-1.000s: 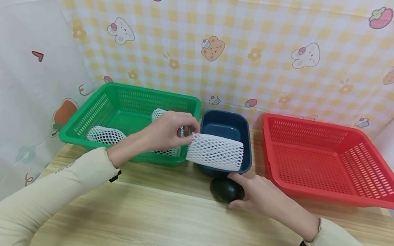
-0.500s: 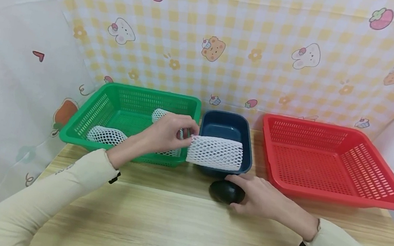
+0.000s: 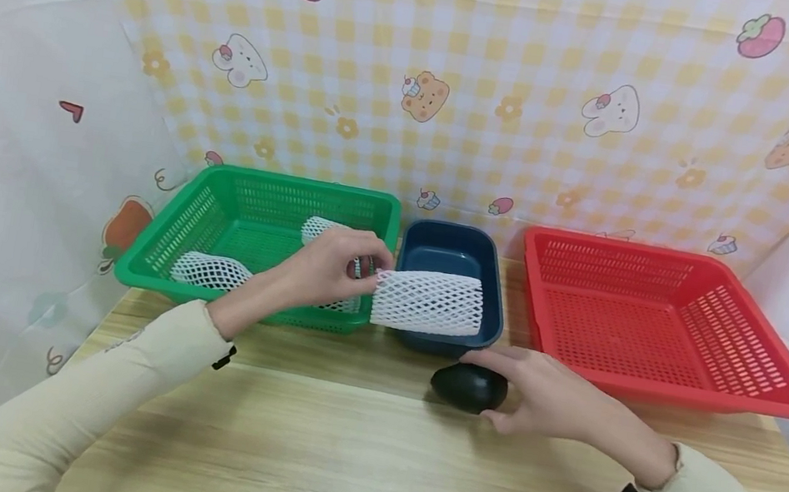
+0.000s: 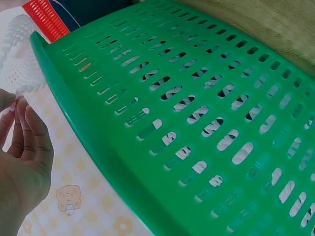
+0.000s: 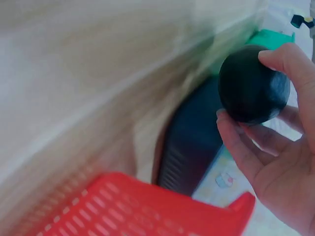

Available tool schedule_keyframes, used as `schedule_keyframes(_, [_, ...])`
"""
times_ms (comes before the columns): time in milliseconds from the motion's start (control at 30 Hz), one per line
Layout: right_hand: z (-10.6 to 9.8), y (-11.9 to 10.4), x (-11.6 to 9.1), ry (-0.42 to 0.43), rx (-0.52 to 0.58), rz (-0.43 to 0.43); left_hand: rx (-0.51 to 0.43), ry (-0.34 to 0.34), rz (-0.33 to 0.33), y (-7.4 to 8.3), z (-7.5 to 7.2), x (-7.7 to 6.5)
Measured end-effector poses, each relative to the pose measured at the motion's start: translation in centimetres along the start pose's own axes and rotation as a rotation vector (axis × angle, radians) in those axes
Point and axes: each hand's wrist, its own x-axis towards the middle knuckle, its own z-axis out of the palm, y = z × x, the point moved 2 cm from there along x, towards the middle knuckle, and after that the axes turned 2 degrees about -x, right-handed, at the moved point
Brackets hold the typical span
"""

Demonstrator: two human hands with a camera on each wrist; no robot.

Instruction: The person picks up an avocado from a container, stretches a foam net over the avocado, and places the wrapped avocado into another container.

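Note:
My left hand point(image 3: 334, 267) pinches one end of a white foam net sleeve point(image 3: 428, 301), which stretches out to the right over the front of the dark blue bin point(image 3: 500, 303). In the left wrist view the fingertips point(image 4: 19, 101) of that hand meet at the edge of the netting. My right hand point(image 3: 547, 398) grips a dark, smooth, egg-shaped fruit like an avocado point(image 3: 469, 388) in front of the blue bin. From the right wrist view, thumb and fingers curl round the dark fruit point(image 5: 253, 86), with the palm apart from it.
A green basket point(image 3: 250, 306) at the left holds several more white foam net sleeves point(image 3: 209, 270). The red basket point(image 3: 684, 396) stands at the right, close by my right hand. A patterned cloth point(image 3: 389, 69) hangs behind, and the wooden table point(image 3: 348, 466) spreads in front.
My right hand has shifted a little to the right with the dark fruit, away from the foam sleeve. The left hand and the sleeve have hardly moved.

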Motion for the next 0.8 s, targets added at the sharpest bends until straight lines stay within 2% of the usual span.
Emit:
schedule_keyframes(300, [-3.2,0.7,-0.7,-0.004,0.012,-0.029,-0.007,0.007,-0.008,-0.2,-0.4,-0.3])
schedule_keyframes(600, [-5.9,2.3,-1.3,0.119,-0.058,-0.087,-0.026,0.011,-0.037,-0.4,-0.7,-0.4])
schedule_keyframes(800, [-7.0,3.6,-1.7,0.165,-0.079,-0.042,-0.029,0.019,-0.041,-0.6,-0.6,-0.6])
